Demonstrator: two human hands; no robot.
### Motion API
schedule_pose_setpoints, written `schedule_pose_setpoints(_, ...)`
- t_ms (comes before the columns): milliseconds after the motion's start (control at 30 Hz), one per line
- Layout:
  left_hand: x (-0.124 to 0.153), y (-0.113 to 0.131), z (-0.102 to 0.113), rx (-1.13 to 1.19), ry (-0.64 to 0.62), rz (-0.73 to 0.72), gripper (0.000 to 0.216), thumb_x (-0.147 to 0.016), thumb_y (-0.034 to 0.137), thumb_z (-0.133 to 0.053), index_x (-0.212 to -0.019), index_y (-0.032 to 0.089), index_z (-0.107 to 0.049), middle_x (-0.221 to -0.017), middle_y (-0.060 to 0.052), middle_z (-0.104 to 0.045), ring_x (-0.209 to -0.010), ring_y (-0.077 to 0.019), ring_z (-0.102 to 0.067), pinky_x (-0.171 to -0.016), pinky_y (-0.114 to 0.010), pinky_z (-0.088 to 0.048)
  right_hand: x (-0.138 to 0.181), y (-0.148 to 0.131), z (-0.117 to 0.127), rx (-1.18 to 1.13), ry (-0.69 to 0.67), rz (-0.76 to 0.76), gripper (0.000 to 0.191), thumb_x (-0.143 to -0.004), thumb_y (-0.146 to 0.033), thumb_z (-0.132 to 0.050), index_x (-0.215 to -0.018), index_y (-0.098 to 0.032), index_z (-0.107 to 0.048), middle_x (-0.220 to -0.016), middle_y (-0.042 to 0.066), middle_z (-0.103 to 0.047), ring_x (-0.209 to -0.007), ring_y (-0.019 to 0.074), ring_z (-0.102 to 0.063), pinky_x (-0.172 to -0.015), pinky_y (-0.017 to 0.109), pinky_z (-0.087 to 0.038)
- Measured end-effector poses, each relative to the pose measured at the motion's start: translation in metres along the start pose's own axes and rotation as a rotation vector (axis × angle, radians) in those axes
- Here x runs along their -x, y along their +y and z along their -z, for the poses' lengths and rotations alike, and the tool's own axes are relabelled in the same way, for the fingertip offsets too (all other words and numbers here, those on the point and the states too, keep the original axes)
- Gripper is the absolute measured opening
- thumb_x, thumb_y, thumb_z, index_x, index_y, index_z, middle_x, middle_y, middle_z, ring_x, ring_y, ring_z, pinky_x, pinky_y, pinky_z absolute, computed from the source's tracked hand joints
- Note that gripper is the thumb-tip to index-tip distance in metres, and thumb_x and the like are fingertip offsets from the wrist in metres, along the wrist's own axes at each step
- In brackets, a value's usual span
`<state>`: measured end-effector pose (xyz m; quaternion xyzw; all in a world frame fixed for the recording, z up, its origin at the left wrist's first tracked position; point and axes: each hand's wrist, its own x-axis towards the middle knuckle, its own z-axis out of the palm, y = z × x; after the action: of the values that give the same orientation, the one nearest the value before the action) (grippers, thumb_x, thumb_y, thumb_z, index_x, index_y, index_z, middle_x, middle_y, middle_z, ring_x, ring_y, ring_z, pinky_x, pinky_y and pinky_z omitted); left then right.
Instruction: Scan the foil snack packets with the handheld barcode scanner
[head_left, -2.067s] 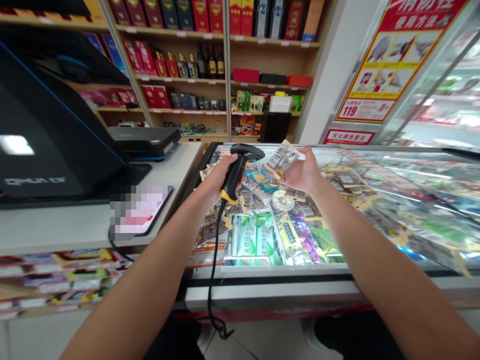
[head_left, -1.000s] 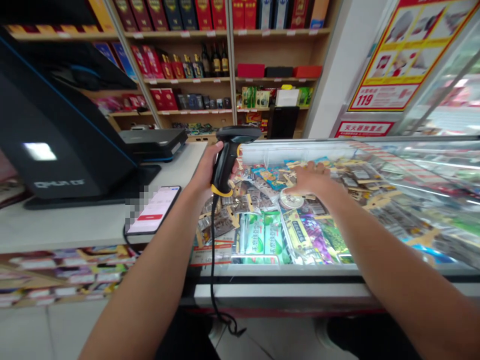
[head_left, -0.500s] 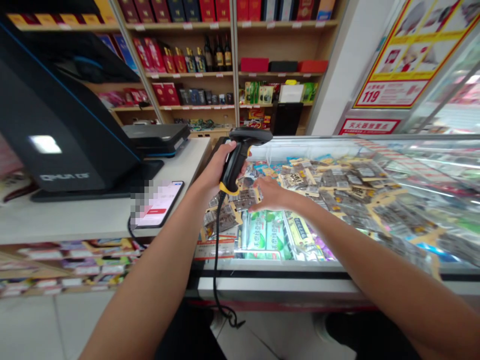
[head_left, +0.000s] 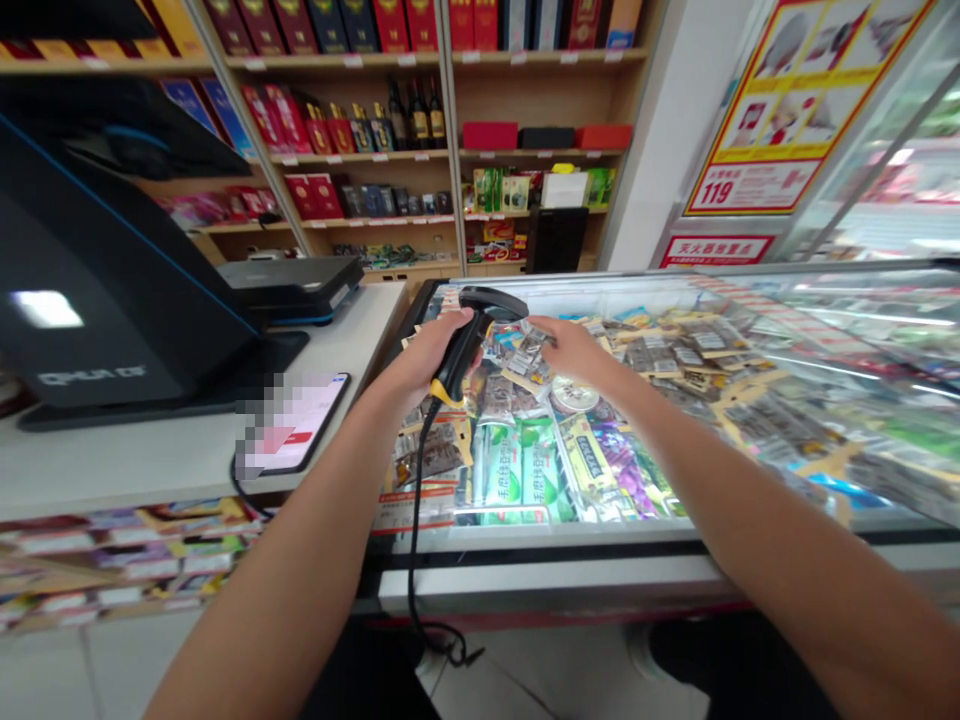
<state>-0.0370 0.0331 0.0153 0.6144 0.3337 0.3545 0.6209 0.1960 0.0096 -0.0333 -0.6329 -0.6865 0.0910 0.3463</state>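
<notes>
My left hand is closed round the grip of a black barcode scanner with a yellow band, whose head points right and down. Its black cable hangs to the floor. My right hand reaches in from the right, its fingers pinched on a small clear snack packet held just below the scanner's head. Both hands are over the left end of a glass-topped display case covered with several snack packets.
A black checkout terminal and a phone with a lit screen sit on the white counter to the left. A flat black device lies behind. Wooden shelves of boxes and bottles fill the back wall. A red poster hangs on the right.
My right hand put down the packet it held up, reached into the pile near the scanner, and now holds a packet under the scanner's head. My left hand kept the scanner almost in place.
</notes>
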Motion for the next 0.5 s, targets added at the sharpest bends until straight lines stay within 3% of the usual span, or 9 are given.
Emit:
schedule_pose_setpoints(133, -0.0012, -0.0015, -0.0044, -0.031, -0.017, -0.015, 0.04, -0.089, 0.052, -0.054, -0.072, 0.016, -0.06, -0.053, -0.004, -0.062, -0.041, -0.0115, -0.054, -0.041, -0.02, -0.041, 0.0014, -0.003, 0.006, 0.132, -0.012, -0.024, 0.067, -0.082, -0.012, -0.054, -0.148, -0.025, -0.056, -0.132, 0.01, -0.07, -0.121, 0.0347, -0.063, -0.107, 0.048, -0.045)
schedule_pose_setpoints(300, 0.0011, -0.002, -0.008, -0.066, -0.068, -0.031, 0.039, -0.087, 0.052, -0.054, -0.076, 0.015, -0.063, -0.053, -0.005, -0.062, -0.04, -0.0122, -0.053, -0.04, -0.021, -0.04, 0.0017, -0.0064, 0.0091, 0.218, -0.024, -0.01, 0.056, -0.084, -0.013, -0.053, -0.136, -0.028, -0.066, -0.112, 0.011, -0.076, -0.107, 0.037, -0.068, -0.096, 0.049, -0.048)
schedule_pose_setpoints(500, 0.0037, -0.0007, -0.0098, -0.056, -0.055, -0.015, 0.036, -0.088, 0.049, -0.057, -0.078, 0.015, -0.063, -0.056, -0.004, -0.064, -0.04, -0.0115, -0.055, -0.042, -0.021, -0.043, 0.0037, -0.0079, 0.0073, 0.137, 0.001, -0.018, 0.05, -0.084, -0.015, -0.056, -0.129, -0.029, -0.07, -0.107, 0.01, -0.076, -0.109, 0.0363, -0.066, -0.095, 0.047, -0.047)
